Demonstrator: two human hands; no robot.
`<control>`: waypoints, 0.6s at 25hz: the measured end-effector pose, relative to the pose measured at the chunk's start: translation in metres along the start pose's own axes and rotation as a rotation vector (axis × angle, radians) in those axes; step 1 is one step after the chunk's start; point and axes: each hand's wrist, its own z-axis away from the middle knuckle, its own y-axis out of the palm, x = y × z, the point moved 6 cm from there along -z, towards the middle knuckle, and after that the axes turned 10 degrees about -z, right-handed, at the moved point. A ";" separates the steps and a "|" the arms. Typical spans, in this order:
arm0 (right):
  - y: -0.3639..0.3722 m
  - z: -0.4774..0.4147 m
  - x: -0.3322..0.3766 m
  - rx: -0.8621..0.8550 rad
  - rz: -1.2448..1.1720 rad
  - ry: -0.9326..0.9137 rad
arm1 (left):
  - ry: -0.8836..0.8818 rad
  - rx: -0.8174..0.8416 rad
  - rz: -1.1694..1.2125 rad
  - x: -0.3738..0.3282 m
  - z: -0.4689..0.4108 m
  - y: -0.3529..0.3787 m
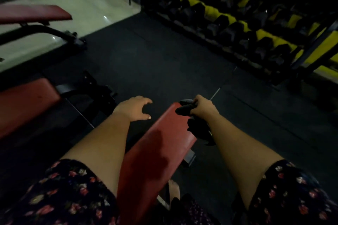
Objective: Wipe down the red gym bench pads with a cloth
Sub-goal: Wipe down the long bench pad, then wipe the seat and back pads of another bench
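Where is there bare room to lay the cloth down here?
The near red pad is bare between the forearms, up to the right hand gripping the cloth at its far end. The dark floor toward the dumbbell rack is open. Tighter at left: the left hand hovers by the neighbouring bench frame.

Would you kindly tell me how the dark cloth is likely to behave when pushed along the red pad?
Probably floppy: the dark cloth bunches in the right hand's grip and droops past the red bench pad's edge. Likely light, since one hand holds it up. It should slide readily; the pad looks smooth.
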 end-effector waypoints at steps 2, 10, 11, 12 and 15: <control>-0.011 0.010 0.030 0.002 0.110 -0.057 | -0.002 -0.028 0.006 0.002 0.012 -0.014; -0.041 0.047 0.110 -0.047 0.510 -0.272 | 0.021 -0.080 -0.034 0.005 0.042 -0.067; -0.051 0.049 0.113 -0.069 0.512 -0.282 | 0.020 -0.088 -0.045 0.003 0.043 -0.076; -0.061 0.050 0.115 -0.085 0.496 -0.281 | 0.022 -0.096 -0.052 0.001 0.042 -0.084; -0.092 0.048 0.111 -0.139 0.437 -0.239 | 0.050 -0.122 -0.081 -0.016 0.036 -0.108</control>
